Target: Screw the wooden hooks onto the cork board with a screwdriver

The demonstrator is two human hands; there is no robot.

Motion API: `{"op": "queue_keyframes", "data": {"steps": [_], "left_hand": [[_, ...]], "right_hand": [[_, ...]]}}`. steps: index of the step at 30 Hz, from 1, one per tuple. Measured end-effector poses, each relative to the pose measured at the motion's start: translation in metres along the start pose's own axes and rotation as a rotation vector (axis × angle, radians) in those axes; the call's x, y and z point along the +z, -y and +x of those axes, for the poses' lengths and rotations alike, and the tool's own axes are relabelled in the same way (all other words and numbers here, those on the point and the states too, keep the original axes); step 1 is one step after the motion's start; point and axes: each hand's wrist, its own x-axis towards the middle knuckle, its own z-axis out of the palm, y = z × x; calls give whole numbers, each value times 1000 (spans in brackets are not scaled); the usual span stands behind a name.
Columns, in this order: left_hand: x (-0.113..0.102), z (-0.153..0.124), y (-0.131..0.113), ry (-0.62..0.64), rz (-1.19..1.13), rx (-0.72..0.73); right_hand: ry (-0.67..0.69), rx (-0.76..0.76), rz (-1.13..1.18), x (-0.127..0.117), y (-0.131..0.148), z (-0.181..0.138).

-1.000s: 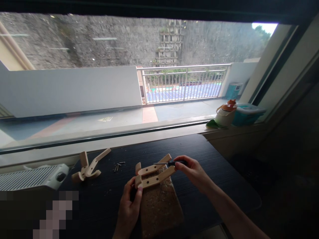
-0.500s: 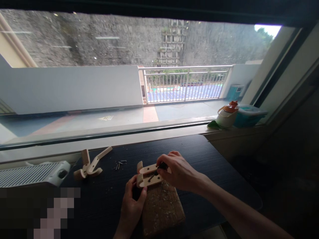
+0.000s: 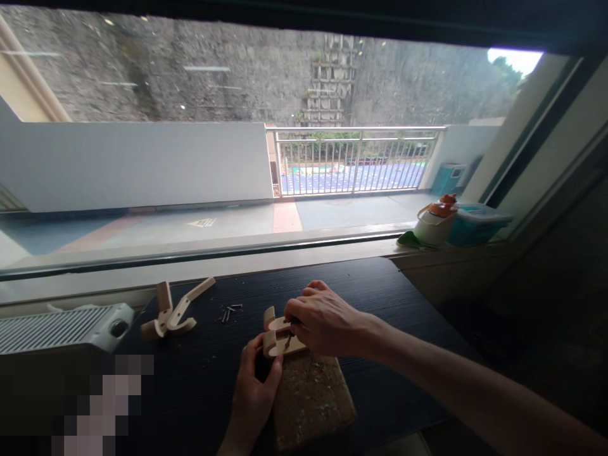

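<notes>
Two pale wooden hooks with curled ends, a near one (image 3: 270, 344) and a far one (image 3: 269, 318), lie side by side at the far end of a worn wooden block (image 3: 313, 405). My left hand (image 3: 251, 383) grips the near hook's curled end, its thumb on the near side. In my right hand (image 3: 327, 323) is a small dark-handled screwdriver (image 3: 288, 342), its thin shaft slanting down to the near hook's face. The fingers hide most of the handle and the hooks' right ends. Whether a screw sits under the tip is too small to tell.
Loose metal screws (image 3: 228, 313) lie on the dark table (image 3: 380, 297), left of the block. Farther left are more wooden hooks (image 3: 178, 320) and a white slatted appliance (image 3: 71, 326). A bottle (image 3: 434, 221) and a teal box (image 3: 479, 223) stand on the windowsill.
My right hand has moved a little left and up, and the screwdriver is now held more upright over the near hook. My left hand keeps its grip.
</notes>
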Motion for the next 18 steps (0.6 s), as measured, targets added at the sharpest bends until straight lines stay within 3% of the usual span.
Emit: {"op": "queue_keyframes", "data": {"steps": [9,18], "left_hand": [[-2,0,-6,-20,12,1],[-2,0,-6,-9,-4,-7]], "right_hand": [[153,-221,-84,-15,0,12],[282,-233,-103,-24,-2,15]]}}
